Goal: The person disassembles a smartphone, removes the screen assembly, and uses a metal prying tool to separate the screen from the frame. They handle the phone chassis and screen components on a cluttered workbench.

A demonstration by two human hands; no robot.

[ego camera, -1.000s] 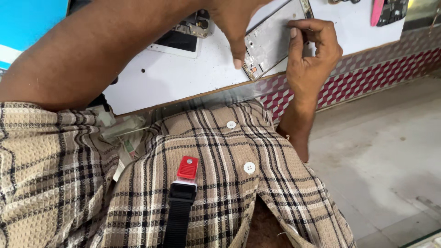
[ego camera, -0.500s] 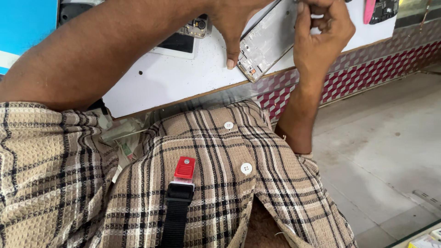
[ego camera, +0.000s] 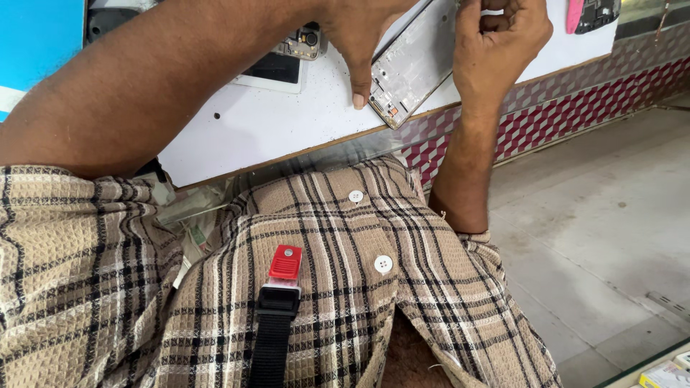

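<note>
Since the frame a second ago, the right hand [ego camera: 503,43] has risen toward the top edge of the view, and the silver rectangular metal phone frame [ego camera: 415,66] has moved up with it, its lower corner now just over the front edge of the white flat surface [ego camera: 266,122]. The right hand's grip is curled and pressed together at the frame's upper right edge, pinching it there, though the fingertips are partly cut off by the picture's edge. The left hand [ego camera: 363,32] reaches in from the upper left, its fingers spread, one fingertip pressed down on the surface just beside the frame's lower left side.

Behind the left hand lies a dark opened phone body with a camera module [ego camera: 298,47] on the surface. A pink and black object [ego camera: 593,11] sits at the far right of the surface. Below, a beige checked shirt [ego camera: 338,287] carries a black strap with a red clip [ego camera: 284,266].
</note>
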